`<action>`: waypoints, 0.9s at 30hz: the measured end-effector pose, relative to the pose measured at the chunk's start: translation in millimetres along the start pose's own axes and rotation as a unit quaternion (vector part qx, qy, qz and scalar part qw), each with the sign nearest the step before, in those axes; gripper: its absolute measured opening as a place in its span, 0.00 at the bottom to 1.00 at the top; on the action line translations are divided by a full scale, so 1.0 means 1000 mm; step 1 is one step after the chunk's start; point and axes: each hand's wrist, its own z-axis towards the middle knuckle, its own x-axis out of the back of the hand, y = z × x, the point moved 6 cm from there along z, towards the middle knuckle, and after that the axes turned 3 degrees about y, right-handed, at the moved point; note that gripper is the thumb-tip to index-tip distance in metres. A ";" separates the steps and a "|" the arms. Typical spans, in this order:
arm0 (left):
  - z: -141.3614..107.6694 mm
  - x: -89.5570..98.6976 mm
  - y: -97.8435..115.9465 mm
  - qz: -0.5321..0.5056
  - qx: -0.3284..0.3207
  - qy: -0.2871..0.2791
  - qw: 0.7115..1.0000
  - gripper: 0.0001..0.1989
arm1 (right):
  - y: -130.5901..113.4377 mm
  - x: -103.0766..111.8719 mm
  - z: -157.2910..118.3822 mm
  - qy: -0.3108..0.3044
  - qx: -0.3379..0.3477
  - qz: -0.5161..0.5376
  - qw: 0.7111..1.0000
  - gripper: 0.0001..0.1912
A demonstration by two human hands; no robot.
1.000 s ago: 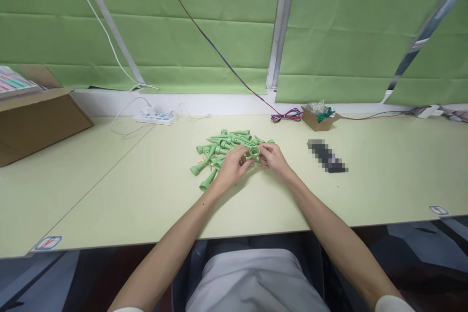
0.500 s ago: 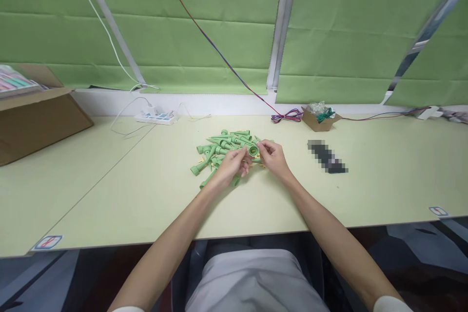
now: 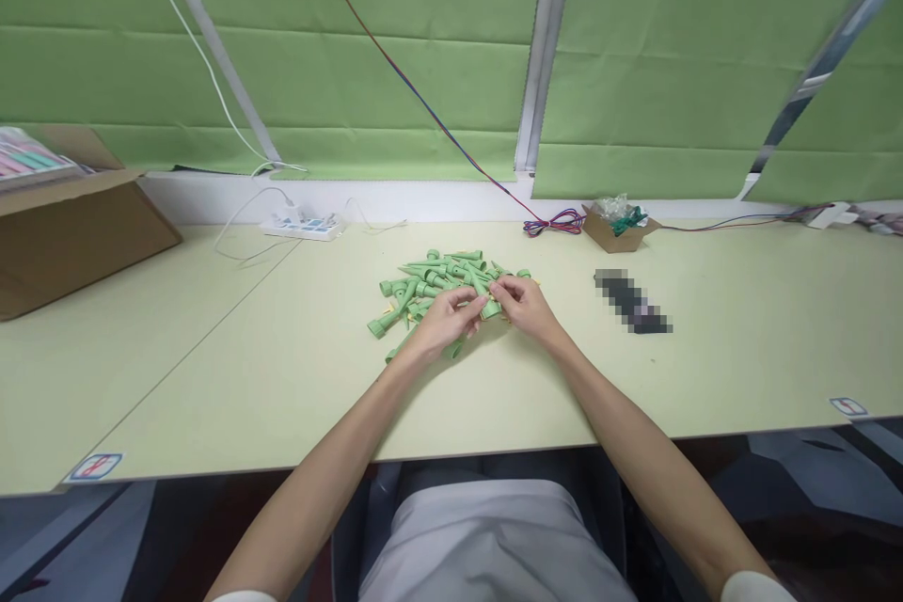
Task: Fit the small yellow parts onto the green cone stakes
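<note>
My left hand [image 3: 449, 318] and my right hand [image 3: 526, 307] meet above the front right of a pile. Between their fingertips is a green plastic watering spike [image 3: 491, 308], its wide cap end toward me and its narrower body pointing away. Both hands are closed on it, the left from one side and the right from the other. The pile of green watering spikes [image 3: 411, 289] lies loosely on the table, with tapered points, ribbed caps and small yellow bits among them. My hands partly cover the pile.
On the pale table [image 3: 282, 367] a dark pixelated object [image 3: 631, 301] lies to the right. A small carton [image 3: 612, 233] with plastic bags and a coiled cable [image 3: 554, 225] stand behind. A power strip [image 3: 302, 226] and a large cardboard box [image 3: 77, 240] are at left.
The watering spike between my hands has been tipped: its round open end faced up toward me before, and now its side shows. My hands stay in nearly the same place.
</note>
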 end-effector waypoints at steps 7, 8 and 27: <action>-0.002 0.004 0.017 0.234 -0.174 0.076 0.953 0.17 | 0.006 0.001 0.001 -0.001 0.011 -0.038 0.999 0.25; -0.002 0.004 0.018 0.256 -0.191 0.082 0.944 0.16 | 0.006 0.001 0.002 0.001 0.009 -0.042 0.999 0.24; -0.006 -0.001 0.012 0.419 -0.340 0.073 0.838 0.09 | 0.017 0.001 -0.002 0.010 -0.108 -0.040 0.993 0.21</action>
